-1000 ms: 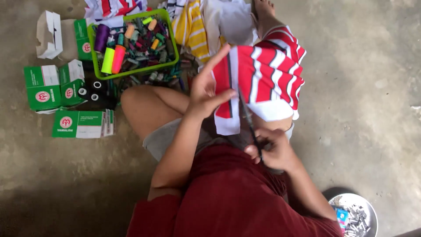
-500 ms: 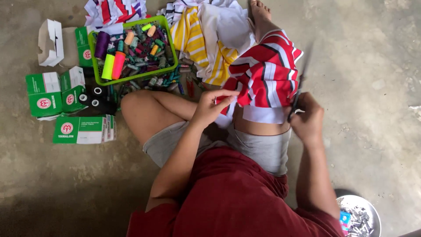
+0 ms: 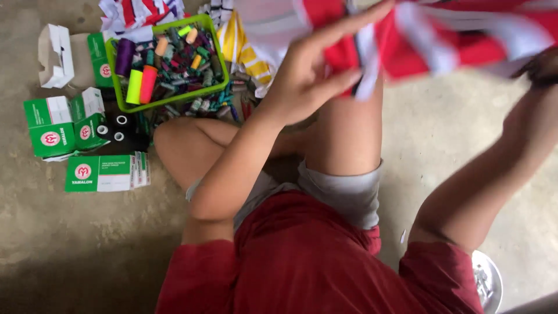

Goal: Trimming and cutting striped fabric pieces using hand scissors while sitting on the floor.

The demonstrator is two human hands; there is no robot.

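A red and white striped cloth (image 3: 430,35) is stretched across the top of the view, blurred by motion. My left hand (image 3: 311,72) holds its left part with thumb and fingers. My right hand (image 3: 540,67) grips the cloth's right end at the frame's edge and is partly cut off. I sit on a concrete floor with my knees bent, in a red shirt and grey shorts. My raised right leg (image 3: 349,134) stands under the cloth.
A green basket (image 3: 168,99) with several thread spools sits at top left. Green and white boxes (image 3: 58,125) and black spools (image 3: 119,131) lie left of it. Yellow striped cloth (image 3: 244,46) lies behind. A round metal dish (image 3: 488,282) is at bottom right.
Both hands have lifted the striped cloth off my knee and spread it wide, the right hand moving far right. The view has come closer.
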